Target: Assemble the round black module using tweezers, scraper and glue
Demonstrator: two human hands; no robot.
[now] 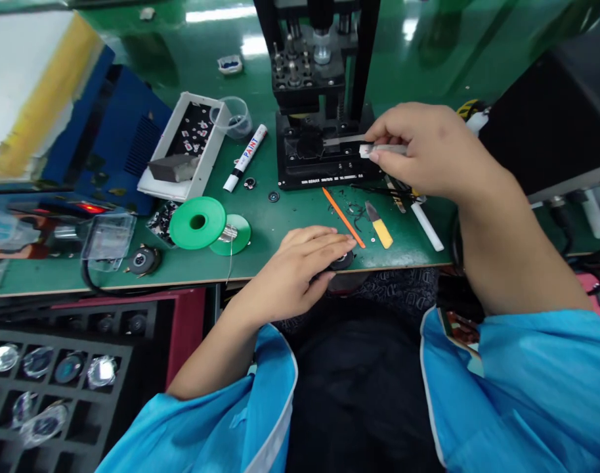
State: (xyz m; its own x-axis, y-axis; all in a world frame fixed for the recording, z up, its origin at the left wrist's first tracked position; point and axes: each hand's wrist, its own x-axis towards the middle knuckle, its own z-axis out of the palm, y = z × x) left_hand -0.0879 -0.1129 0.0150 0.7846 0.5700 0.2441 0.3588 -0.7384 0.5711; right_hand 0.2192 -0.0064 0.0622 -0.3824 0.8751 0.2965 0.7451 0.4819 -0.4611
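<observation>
Upper centre: right hand [423, 148] is pinching tool [343, 140] at press [307, 89], apparently mid-step. Centre: left hand [300, 263] is half-curling over disc [343, 262].

The press [300, 100] is black, the stick [344, 217] orange.

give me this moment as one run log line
left hand: on round black part | right hand: holding slim grey tool at black press base

The green bench [291, 214] carries a black press [310, 98], spool [212, 225] and (slanting) marker [245, 159].
</observation>
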